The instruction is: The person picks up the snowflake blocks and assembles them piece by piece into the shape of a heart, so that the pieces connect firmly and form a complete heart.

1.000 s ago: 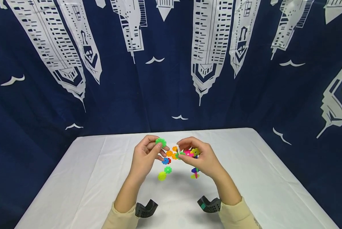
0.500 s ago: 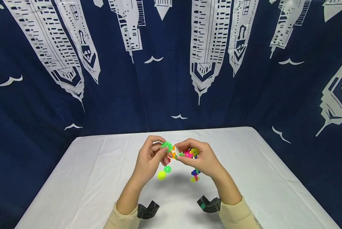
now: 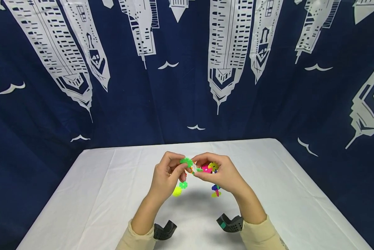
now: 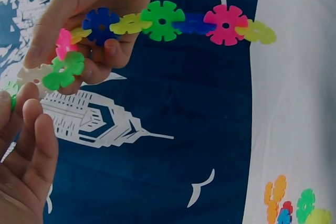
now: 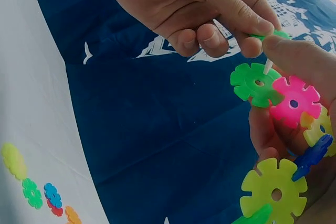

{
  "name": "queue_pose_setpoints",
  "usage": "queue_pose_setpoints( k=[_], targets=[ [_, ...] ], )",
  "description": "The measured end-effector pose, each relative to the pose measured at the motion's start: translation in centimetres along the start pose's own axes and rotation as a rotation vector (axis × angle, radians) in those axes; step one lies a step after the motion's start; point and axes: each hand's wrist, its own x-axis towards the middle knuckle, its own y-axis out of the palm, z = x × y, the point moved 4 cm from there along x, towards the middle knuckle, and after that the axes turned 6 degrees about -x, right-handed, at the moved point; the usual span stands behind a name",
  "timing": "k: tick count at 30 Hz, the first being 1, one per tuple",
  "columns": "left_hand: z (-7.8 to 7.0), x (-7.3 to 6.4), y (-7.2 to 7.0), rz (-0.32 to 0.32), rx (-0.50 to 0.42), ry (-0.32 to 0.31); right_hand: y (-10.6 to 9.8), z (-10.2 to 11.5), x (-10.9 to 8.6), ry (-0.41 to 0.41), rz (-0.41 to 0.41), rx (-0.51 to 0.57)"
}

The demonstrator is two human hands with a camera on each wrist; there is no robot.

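Observation:
My left hand (image 3: pixel 164 178) pinches a green notched plastic disc (image 3: pixel 186 161) between thumb and fingers. Opposite it, my right hand (image 3: pixel 219 173) grips a white disc (image 4: pixel 35 77) by its edge. That white disc ends a chain of interlocked snowflake discs: a green disc (image 5: pixel 257 85) is slotted to it, followed by a pink disc (image 5: pixel 295 102), then yellow, blue and more. The chain hangs from the right hand, with another pink disc (image 4: pixel 226 24) near its far end. The loose green disc meets the white one's edge; fingertips partly hide their contact.
Loose discs lie on the white table (image 3: pixel 112 194) below the hands: a yellow disc (image 3: pixel 177 191), a green disc (image 3: pixel 183 185), a blue disc (image 5: pixel 51 192) and several orange discs (image 4: pixel 278 187). A dark blue printed cloth (image 3: pixel 180 97) hangs behind the table.
My left hand has moved right with the green disc, from apart up to the white disc. The right hand has stayed nearly in place, the chain swaying slightly below it.

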Motion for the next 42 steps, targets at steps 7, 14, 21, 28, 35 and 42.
queue_pose_setpoints(
  k=[7, 14, 21, 28, 35, 42],
  targets=[
    [0.08, -0.12, 0.22, -0.024, 0.023, 0.074, -0.1, 0.0, -0.14, 0.045, 0.014, 0.019],
    [0.0, -0.1, 0.09, -0.026, 0.047, 0.111, -0.16, 0.2, -0.09, 0.021, 0.032, 0.01],
    [0.07, -0.1, 0.04, -0.03, 0.068, 0.118, -0.08, 0.42, -0.09, 0.031, 0.022, -0.003],
    [0.37, -0.15, 0.1, -0.023, -0.016, 0.126, -0.06, 0.43, -0.15, 0.01, 0.0, -0.005],
    [0.25, -0.07, 0.06, 0.009, -0.068, 0.129, -0.1, 0.47, -0.1, -0.05, 0.002, 0.022],
    [0.36, -0.01, 0.14, 0.017, -0.082, 0.137, -0.15, 0.45, -0.07, -0.055, -0.006, 0.011]
  ],
)
